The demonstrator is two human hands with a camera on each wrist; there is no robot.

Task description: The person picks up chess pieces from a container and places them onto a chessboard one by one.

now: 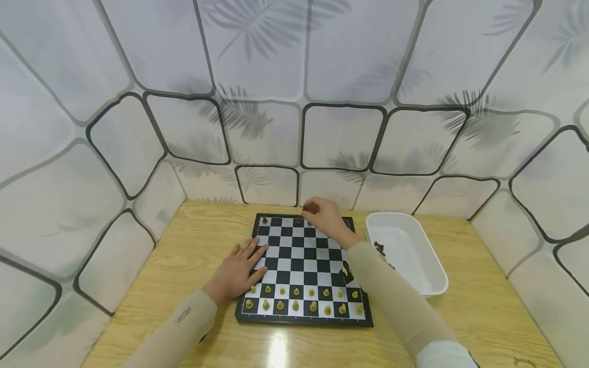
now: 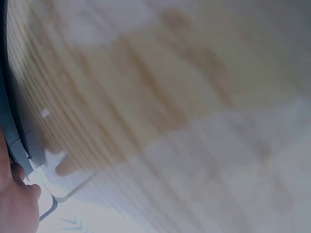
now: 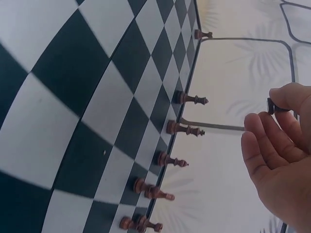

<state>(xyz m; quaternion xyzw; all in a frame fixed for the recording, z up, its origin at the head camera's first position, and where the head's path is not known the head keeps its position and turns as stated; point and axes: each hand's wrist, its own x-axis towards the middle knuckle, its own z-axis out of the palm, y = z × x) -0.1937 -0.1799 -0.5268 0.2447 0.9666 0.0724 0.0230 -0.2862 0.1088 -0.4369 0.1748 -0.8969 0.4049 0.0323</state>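
My right hand (image 1: 325,215) is over the far edge of the chessboard (image 1: 297,265), pinching a small dark chess piece (image 3: 271,106) between thumb and fingertip. Its kind is mostly hidden by the fingers. Below it, several reddish-brown pieces, among them a king (image 3: 184,128) and a bishop (image 3: 171,159), stand along the back row in the right wrist view. A lone brown piece (image 3: 202,34) stands in the far corner. My left hand (image 1: 236,273) rests with spread fingers on the board's left edge. Two rows of yellow pieces (image 1: 295,305) stand on the near side.
Right of the board, a white plastic tub (image 1: 439,271) holds a few brown pieces (image 1: 379,248) near its left wall. A small black object (image 1: 346,272) shows beside the right sleeve. Patterned fabric (image 1: 340,138) hangs behind the wooden table (image 1: 202,230).
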